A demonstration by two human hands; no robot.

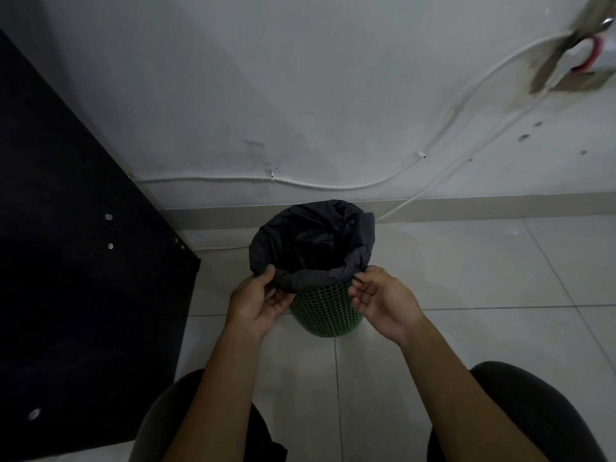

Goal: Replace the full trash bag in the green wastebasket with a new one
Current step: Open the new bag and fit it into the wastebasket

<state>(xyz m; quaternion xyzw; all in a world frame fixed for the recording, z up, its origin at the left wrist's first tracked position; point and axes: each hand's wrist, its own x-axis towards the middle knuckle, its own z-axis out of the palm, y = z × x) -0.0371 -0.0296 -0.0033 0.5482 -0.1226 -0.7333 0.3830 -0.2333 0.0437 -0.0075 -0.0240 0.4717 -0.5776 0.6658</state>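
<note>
A green mesh wastebasket point(325, 311) stands on the tiled floor near the wall. A black trash bag point(310, 241) lines it, its edge folded down over the rim. My left hand point(256, 301) pinches the folded bag edge at the near left of the rim, thumb on top. At the near right of the rim, my right hand point(383, 300) has its thumb on the bag edge and its fingers curled loosely below. The inside of the bag is dark, so its contents cannot be seen.
A black panel point(76, 261) with screws stands close on the left. White cables point(333, 185) run along the wall behind the basket. My knees in dark trousers point(520, 415) are at the bottom, with pale floor tiles point(466, 268) to the right.
</note>
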